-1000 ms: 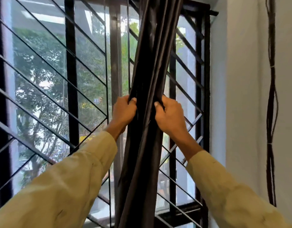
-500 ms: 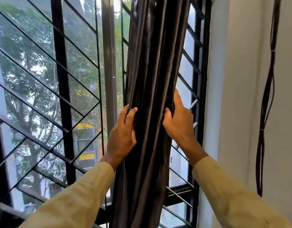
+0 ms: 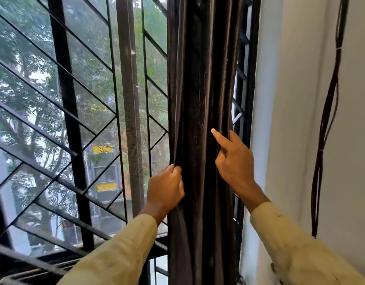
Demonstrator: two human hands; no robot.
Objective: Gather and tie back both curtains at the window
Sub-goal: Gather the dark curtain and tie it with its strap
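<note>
A dark brown curtain hangs bunched into a narrow column of folds at the right side of the window. My left hand grips its left edge, fingers curled around the folds. On the curtain's right edge rests my right hand, its index finger stretched up and leftward against the cloth while the other fingers curl behind the folds. Only this one curtain is in view; no tie-back shows.
A black metal window grille with diagonal bars fills the left, with trees and a building beyond. The white wall stands right of the curtain. Dark cables hang down the wall at far right.
The view has tilted and the curtain bundle sits further right and looks narrower. My left hand has closed on the left edge; my right hand's index finger has stretched out across the folds.
</note>
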